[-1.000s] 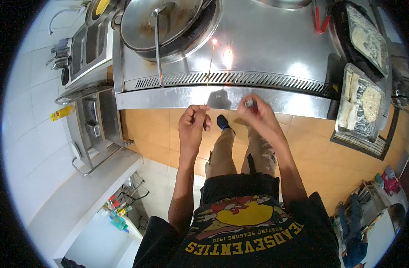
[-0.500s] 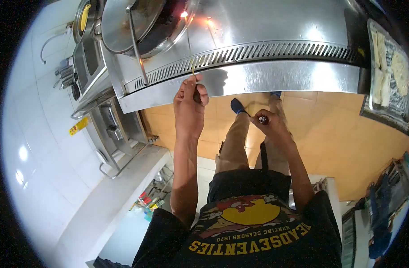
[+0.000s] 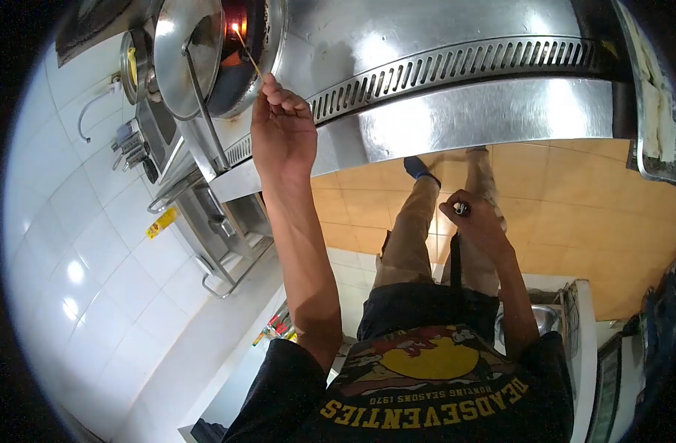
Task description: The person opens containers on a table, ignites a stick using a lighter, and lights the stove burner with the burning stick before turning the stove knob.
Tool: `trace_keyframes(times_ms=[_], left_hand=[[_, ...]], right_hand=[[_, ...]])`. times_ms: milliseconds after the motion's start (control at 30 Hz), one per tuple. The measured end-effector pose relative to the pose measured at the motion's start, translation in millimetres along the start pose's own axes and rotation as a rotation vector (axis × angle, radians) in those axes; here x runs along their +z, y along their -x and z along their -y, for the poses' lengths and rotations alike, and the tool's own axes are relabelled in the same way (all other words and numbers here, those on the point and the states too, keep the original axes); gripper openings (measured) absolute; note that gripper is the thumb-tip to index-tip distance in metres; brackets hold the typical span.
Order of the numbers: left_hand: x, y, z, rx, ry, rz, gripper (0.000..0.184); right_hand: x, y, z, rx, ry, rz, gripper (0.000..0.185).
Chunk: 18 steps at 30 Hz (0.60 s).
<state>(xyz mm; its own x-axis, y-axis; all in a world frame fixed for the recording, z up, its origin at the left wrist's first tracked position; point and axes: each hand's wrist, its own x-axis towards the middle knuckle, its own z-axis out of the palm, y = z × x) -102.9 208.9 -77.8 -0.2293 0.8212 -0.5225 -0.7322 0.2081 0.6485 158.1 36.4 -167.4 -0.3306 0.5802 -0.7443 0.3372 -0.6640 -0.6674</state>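
My left hand [image 3: 285, 136] reaches over the stove's front edge, thumb and fingers pinching a thin stick [image 3: 250, 57]. The stick's far tip glows bright orange inside a dark round burner opening [image 3: 257, 77]. Beside that opening is a round metal disc [image 3: 177, 63] like a lid, with a bent metal rod [image 3: 200, 111] in front of it. Lower down, over my legs, my right hand [image 3: 480, 225] is closed around what looks like a lighter [image 3: 462, 209]; only its metal-topped end shows.
The steel stovetop [image 3: 426, 33] has a slotted strip [image 3: 441, 70] along its front. A tray [image 3: 666, 176] with pale flat pieces stands at the far right. Left are a steel shelf unit [image 3: 223, 214], a yellow packet [image 3: 161, 223] and a tiled wall [image 3: 80, 244].
My left hand has moved forward and left, carrying the stick's tip into the burner opening. The view has shifted; my right hand still grips the lighter.
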Motion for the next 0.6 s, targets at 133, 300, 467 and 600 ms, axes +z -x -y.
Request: trace_keyframes(times_ms=[133, 300, 467, 600], left_hand=[[6, -19, -12, -0.014, 0.182, -0.050, 0.014], [10, -48, -24, -0.060, 0.351, -0.097, 0.017], [13, -76, -31, -0.062, 0.491, -0.190, 0.018], [14, -87, -34, -0.077, 0.502, -0.192, 0.020]], right_hand=[[-7, -1, -6, 0.029, -0.011, 0.012, 0.021], [-14, 3, 0, 0.009, -0.010, 0.000, 0.022], [-17, 0, -5, -0.008, 0.010, 0.000, 0.023], [-17, 0, -9, -0.027, -0.032, -0.010, 0.024]])
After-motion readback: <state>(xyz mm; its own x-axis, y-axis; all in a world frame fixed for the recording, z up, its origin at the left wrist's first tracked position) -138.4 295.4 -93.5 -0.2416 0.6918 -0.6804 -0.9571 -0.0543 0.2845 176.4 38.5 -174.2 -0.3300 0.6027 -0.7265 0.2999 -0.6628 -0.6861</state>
